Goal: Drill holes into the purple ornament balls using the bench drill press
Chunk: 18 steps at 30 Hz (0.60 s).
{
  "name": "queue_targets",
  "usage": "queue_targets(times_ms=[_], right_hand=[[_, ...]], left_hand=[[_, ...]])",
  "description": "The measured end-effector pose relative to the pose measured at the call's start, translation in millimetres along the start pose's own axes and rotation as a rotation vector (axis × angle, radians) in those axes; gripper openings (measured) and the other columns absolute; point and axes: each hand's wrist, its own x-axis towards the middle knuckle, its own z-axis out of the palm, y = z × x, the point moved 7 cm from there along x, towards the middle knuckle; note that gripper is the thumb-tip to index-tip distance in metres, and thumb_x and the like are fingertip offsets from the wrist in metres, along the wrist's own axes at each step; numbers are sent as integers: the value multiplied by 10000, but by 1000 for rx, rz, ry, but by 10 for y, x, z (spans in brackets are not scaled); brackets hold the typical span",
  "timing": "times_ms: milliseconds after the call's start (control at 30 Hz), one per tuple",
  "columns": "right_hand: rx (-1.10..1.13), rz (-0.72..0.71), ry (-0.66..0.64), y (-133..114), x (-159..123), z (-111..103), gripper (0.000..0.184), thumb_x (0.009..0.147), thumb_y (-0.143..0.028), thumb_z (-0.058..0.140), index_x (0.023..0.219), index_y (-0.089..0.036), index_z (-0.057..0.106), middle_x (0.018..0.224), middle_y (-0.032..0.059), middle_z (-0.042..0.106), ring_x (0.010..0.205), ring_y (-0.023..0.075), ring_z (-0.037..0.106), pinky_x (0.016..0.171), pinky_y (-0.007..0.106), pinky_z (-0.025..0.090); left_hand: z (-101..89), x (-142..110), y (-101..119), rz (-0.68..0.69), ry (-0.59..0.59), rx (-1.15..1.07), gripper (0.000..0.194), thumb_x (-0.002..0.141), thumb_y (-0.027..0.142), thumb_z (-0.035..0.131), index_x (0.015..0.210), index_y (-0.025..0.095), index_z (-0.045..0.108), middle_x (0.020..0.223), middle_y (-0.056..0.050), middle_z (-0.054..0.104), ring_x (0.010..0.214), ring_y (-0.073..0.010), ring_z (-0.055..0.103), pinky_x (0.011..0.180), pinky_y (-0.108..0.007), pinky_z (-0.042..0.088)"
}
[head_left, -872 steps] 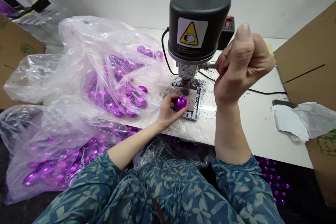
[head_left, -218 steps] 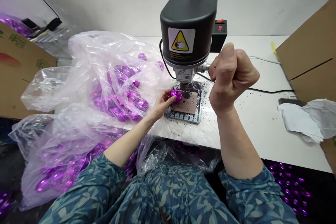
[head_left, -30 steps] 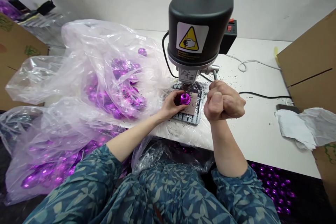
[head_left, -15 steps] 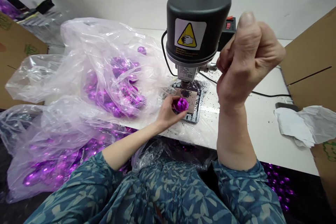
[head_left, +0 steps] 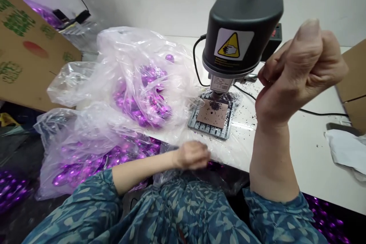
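My right hand is raised, its fingers wrapped round the metal handle of a black bench drill press. Below the drill head lies a small brown board on the slotted metal base; dark shavings and one small hole show on the board. At the front edge of the table hangs my left hand, slightly blurred, with its fingers curled in. Whatever it may hold is hidden. No purple piece shows on the board.
Clear plastic bags with shiny purple balls cover the left of the table. Another filled bag hangs below the edge. Cardboard boxes stand at both sides. White paper and a black cable lie to the right.
My left hand has drawn back from the board to the table edge, and the purple ball it held there is out of sight. My right hand stays on the handle. The view has shifted left.
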Motion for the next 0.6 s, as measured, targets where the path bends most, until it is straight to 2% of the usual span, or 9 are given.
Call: queue_targets(times_ms=[67, 100, 133, 200, 267, 333, 433, 533, 600], right_hand=[[-13, 6, -5, 19, -3, -13, 526, 904, -552, 646, 593, -251, 346, 468, -61, 340, 391, 77, 307, 426, 318, 231], [-15, -1, -2, 17, -5, -19, 533, 910, -561, 641, 594, -252, 344, 465, -62, 336, 389, 77, 299, 419, 316, 227], [-14, -6, 0, 13, -7, -24, 541, 917, -568, 637, 594, -251, 340, 461, -64, 333, 385, 75, 289, 415, 315, 223], [-7, -7, 4, 2, -12, -28, 553, 929, -572, 631, 593, -250, 332, 456, -68, 329, 379, 69, 277, 411, 313, 222], [-5, 14, -11, -1, -19, -18, 552, 935, -556, 636, 594, -247, 329, 462, -70, 332, 382, 62, 287, 422, 310, 223], [-12, 25, -14, -13, -28, -20, 553, 926, -541, 653, 594, -248, 323, 473, -71, 325, 391, 59, 304, 435, 314, 225], [-8, 23, -14, -30, -43, -34, 552, 924, -524, 656, 590, -242, 319, 491, -68, 322, 404, 56, 319, 451, 317, 235], [-3, 8, -38, -38, -55, -32, 530, 949, -499, 624, 607, -229, 322, 508, -66, 319, 414, 57, 339, 461, 315, 246], [-4, -15, -49, -47, -59, -28, 519, 968, -475, 611, 621, -227, 315, 513, -64, 304, 417, 63, 350, 460, 320, 249]], left_hand=[[-604, 260, -340, -156, 197, 70, 275, 1007, 342, 506, 1020, 241, 762, 1011, -189, 738, 989, -383, 675, 890, -604, 547], [-904, 395, -522, -223, 251, 121, 283, 997, 274, 491, 1037, 189, 757, 1093, -238, 721, 1100, -428, 652, 963, -650, 509], [-1208, 509, -745, -362, 292, 264, 251, 957, 202, 515, 1018, 150, 753, 1149, -268, 707, 1210, -454, 622, 1049, -666, 466], [-1725, 656, -1175, -681, 281, 534, 239, 888, 84, 539, 1006, 79, 746, 1221, -320, 693, 1363, -488, 561, 1160, -660, 393], [-2040, 729, -1478, -869, 216, 611, 244, 856, 17, 547, 1008, 43, 736, 1202, -329, 712, 1352, -486, 596, 1146, -611, 430], [-2178, 750, -1635, -929, 171, 603, 237, 837, -19, 559, 990, 38, 731, 1132, -302, 745, 1283, -464, 657, 1103, -555, 483], [-2181, 703, -1651, -929, 133, 588, 195, 828, -21, 584, 932, 63, 726, 1074, -251, 769, 1224, -431, 699, 1074, -494, 517], [-2072, 606, -1419, -852, 104, 569, 58, 849, 117, 702, 901, 97, 719, 1039, -206, 770, 1145, -406, 718, 1046, -468, 540], [-1980, 528, -1131, -722, 141, 464, 256, 848, 287, 798, 1023, 117, 720, 1055, -169, 763, 1072, -364, 723, 997, -459, 567]])
